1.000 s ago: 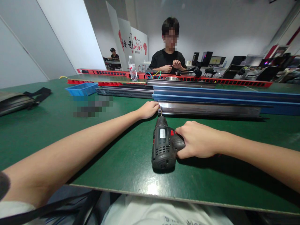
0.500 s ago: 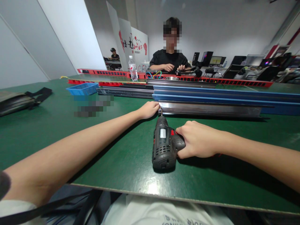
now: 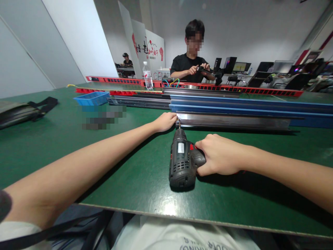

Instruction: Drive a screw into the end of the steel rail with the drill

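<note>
My right hand (image 3: 217, 154) is wrapped round the handle of a black cordless drill (image 3: 182, 161), which lies pointing away from me low over the table. The drill's bit meets the left end of a long grey metal profile (image 3: 234, 121). At that same end my left hand (image 3: 165, 122) is closed, its fingertips pressed on the profile's edge. Whether a small screw sits between bit and profile is too small to make out. Right behind the grey profile lies a long blue profile (image 3: 260, 106).
Dark profiles (image 3: 140, 101) and a blue plastic tray (image 3: 92, 98) lie left of the blue profile. Red slotted strips (image 3: 114, 80) and a water bottle (image 3: 147, 76) are farther back. A pouch (image 3: 19, 111) rests at far left. Across the green table (image 3: 145, 166) sits a person (image 3: 192, 52).
My hands, the drill and the grey profile hold their places. The person opposite has shifted slightly right, bowed their head and lifted a black object in both hands.
</note>
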Available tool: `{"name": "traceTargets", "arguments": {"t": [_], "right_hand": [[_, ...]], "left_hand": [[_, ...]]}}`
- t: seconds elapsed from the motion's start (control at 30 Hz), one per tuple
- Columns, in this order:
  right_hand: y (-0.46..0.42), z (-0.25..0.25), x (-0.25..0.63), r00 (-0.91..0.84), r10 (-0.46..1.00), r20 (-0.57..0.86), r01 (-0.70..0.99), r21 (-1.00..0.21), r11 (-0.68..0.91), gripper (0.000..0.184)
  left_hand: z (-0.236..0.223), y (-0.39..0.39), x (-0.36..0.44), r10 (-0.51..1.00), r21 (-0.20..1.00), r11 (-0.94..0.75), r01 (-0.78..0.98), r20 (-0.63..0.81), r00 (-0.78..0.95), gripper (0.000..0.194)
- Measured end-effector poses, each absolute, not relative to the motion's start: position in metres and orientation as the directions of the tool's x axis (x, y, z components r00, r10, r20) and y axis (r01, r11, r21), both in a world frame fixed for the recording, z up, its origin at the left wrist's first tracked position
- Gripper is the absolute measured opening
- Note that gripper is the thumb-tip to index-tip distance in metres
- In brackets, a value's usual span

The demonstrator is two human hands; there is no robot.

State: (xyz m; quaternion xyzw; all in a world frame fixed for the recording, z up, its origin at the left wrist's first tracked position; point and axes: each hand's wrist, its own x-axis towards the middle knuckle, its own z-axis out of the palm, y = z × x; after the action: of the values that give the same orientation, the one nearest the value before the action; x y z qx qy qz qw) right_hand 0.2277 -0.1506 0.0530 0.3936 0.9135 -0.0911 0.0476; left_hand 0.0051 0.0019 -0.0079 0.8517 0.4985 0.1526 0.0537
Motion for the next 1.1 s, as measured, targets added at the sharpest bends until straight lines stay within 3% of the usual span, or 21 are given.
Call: {"name": "traceTargets", "arguments": {"t": [1.1], "right_hand": [[-0.1507, 0.0538, 0.2272, -0.694, 0.702, -0.159, 0.719, -0.119, 0.685, 0.026]], "left_hand": [[-0.0052, -0.0022, 0.0074, 0.877, 0.243, -0.479, 0.844, 0.185, 0.444, 0.044]]}}
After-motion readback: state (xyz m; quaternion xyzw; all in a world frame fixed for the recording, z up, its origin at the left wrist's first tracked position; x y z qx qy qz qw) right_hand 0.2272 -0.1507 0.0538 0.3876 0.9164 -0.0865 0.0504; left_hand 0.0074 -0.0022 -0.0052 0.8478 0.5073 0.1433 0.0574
